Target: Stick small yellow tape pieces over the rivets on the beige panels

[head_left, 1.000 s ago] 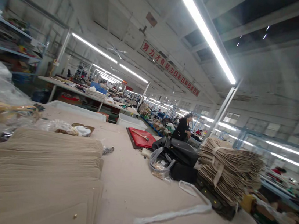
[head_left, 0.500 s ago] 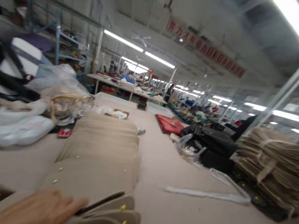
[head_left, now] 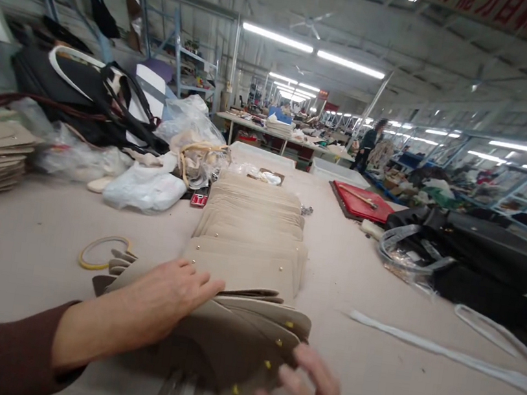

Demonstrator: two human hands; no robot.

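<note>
Right of the yellow tape-like ring (head_left: 89, 263), taupe, rounded, leather-like panels (head_left: 241, 338), likely light, bendy and best edge-pinched, are being touched by the left hand (head_left: 159, 296), grip unclear, and flanked by the unclosed right hand (head_left: 317, 393).

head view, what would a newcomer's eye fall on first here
Probably the long row of overlapping beige pieces stretching away along the table, with the left hand over its near end and the right hand by its near right edge. Next, perhaps, the bright red slab farther off to the right, a wooden-handled tool lying on it.
</note>
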